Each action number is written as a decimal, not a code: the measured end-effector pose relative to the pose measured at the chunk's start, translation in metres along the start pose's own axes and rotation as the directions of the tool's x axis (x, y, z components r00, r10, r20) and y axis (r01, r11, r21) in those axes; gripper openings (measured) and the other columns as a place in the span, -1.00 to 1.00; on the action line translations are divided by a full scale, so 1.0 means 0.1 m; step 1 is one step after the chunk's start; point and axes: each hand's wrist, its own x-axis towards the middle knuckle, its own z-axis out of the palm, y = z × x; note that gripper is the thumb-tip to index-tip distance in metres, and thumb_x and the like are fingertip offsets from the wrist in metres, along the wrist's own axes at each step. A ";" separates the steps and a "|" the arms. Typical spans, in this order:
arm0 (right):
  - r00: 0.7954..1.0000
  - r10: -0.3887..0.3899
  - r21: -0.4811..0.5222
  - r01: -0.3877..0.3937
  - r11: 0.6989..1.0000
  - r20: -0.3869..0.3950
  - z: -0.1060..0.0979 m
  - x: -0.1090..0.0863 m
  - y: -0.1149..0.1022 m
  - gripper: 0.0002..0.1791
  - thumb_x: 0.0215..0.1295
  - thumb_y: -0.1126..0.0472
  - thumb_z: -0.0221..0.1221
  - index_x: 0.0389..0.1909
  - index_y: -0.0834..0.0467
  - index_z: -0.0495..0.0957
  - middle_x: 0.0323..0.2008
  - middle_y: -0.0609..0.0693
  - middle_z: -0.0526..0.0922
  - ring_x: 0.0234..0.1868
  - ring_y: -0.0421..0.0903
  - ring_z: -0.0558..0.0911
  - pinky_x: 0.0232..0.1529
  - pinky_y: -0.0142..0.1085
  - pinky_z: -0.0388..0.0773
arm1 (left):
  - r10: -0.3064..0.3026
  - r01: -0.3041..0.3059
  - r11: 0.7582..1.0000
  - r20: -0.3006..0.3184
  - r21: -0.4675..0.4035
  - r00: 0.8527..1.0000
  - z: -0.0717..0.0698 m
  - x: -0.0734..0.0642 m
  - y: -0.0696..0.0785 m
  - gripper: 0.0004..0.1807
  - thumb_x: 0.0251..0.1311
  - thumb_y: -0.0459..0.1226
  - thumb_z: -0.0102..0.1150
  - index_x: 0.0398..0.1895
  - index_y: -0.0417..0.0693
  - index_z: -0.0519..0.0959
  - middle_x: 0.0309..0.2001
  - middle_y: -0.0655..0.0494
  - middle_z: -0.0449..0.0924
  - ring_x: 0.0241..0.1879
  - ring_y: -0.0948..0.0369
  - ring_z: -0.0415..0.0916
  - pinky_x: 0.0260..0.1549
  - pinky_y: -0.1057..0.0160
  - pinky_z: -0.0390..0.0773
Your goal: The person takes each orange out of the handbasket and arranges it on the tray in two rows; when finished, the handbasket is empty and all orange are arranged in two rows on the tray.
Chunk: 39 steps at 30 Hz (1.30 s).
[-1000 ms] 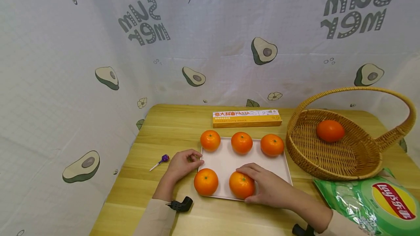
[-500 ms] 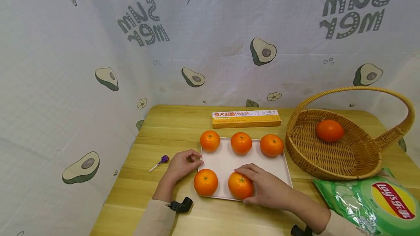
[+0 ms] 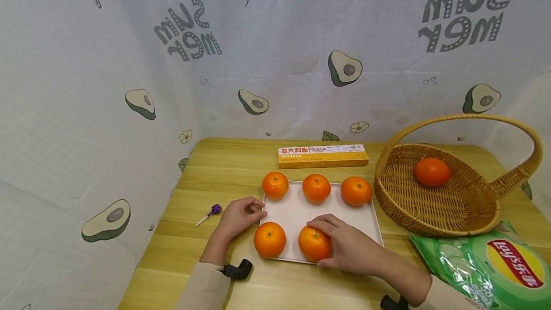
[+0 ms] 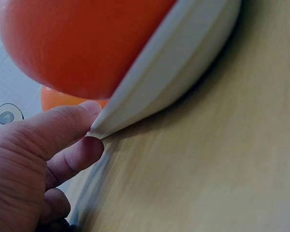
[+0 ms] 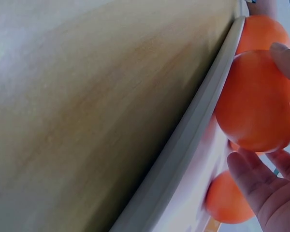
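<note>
A shallow white rectangular tray (image 3: pixel 284 212) lies on the wooden table with several oranges along its front and back. My left hand (image 3: pixel 238 216) is at its left side; in the left wrist view, thumb and forefinger pinch the tray's rim (image 4: pixel 171 65). My right hand (image 3: pixel 353 247) holds an orange (image 3: pixel 311 245) at the front middle of the tray, fingers over its far side and thumb at the near side. Another orange (image 3: pixel 269 239) sits to its left at the front corner. Three more stand in the back row, including one at the back left (image 3: pixel 275 185).
A wicker basket (image 3: pixel 413 216) with a tall handle holds one red-orange round fruit (image 3: pixel 432 172). Below it lies a green Lay's chip bag (image 3: pixel 465 257). A pasta box (image 3: pixel 323 157) stands behind the tray. To the left is a purple-wrapped lollipop (image 3: pixel 215 209). Printed curtains enclose the table.
The orange in my right hand has shifted slightly left along the front of the tray, and the hand moved with it. My left hand stays at the rim.
</note>
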 end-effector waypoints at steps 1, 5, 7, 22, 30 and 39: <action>1.000 -0.001 -0.004 0.001 1.000 -0.004 0.00 0.00 0.00 -0.13 -0.05 -0.08 0.58 0.33 -0.03 0.47 0.26 -0.11 0.47 0.19 -0.13 0.57 0.22 -0.02 0.58 | 0.001 -0.001 1.000 -0.001 0.001 1.000 0.00 0.00 0.00 -0.78 0.12 -0.05 0.49 -0.20 0.17 0.74 -0.44 0.32 0.64 -0.46 0.30 0.46 -0.44 0.37 0.41; 1.000 -0.002 -0.017 0.002 1.000 -0.019 -0.01 0.00 0.00 -0.13 -0.06 -0.12 0.57 0.32 -0.02 0.48 0.26 -0.12 0.48 0.20 -0.13 0.57 0.23 -0.03 0.58 | 0.004 -0.004 1.000 -0.001 0.007 1.000 0.01 0.01 -0.02 -0.78 0.12 -0.04 0.49 -0.20 0.18 0.73 -0.45 0.32 0.64 -0.46 0.29 0.46 -0.44 0.37 0.40; 1.000 -0.001 -0.022 0.000 1.000 -0.029 -0.02 0.00 0.01 -0.12 -0.06 -0.16 0.56 0.32 0.01 0.49 0.25 -0.13 0.49 0.20 -0.14 0.57 0.23 -0.03 0.57 | 0.003 -0.003 1.000 0.000 0.008 1.000 0.01 0.01 -0.02 -0.79 0.12 -0.04 0.48 -0.20 0.18 0.74 -0.45 0.33 0.63 -0.46 0.29 0.46 -0.44 0.37 0.41; 0.994 -0.024 -0.049 0.019 0.999 -0.108 -0.29 -0.08 0.10 -0.14 -0.04 -0.18 0.56 0.31 -0.03 0.48 0.25 -0.13 0.52 0.21 -0.05 0.61 0.20 0.01 0.59 | 0.000 0.000 1.000 0.001 0.002 1.000 0.01 0.00 -0.02 -0.79 0.12 -0.05 0.48 -0.20 0.18 0.74 -0.44 0.32 0.64 -0.46 0.28 0.46 -0.44 0.36 0.41; 0.990 0.001 -0.095 -0.014 0.995 -0.142 -0.54 -0.19 0.21 -0.18 -0.02 -0.14 0.56 0.29 -0.01 0.51 0.26 -0.02 0.53 0.20 0.06 0.62 0.09 0.03 0.64 | 0.014 -0.014 1.000 -0.004 0.009 1.000 0.01 0.00 -0.01 -0.79 0.12 -0.06 0.48 -0.20 0.17 0.74 -0.45 0.32 0.65 -0.47 0.32 0.46 -0.44 0.37 0.41; 0.985 0.024 -0.160 -0.052 0.986 -0.169 -0.82 -0.30 0.37 -0.23 -0.06 -0.08 0.59 0.21 0.05 0.57 0.18 0.04 0.56 0.10 0.09 0.64 0.06 0.10 0.64 | 0.009 -0.009 1.000 -0.009 0.001 1.000 0.01 -0.01 0.01 -0.80 0.11 -0.09 0.48 -0.21 0.17 0.73 -0.47 0.32 0.65 -0.47 0.32 0.46 -0.42 0.36 0.42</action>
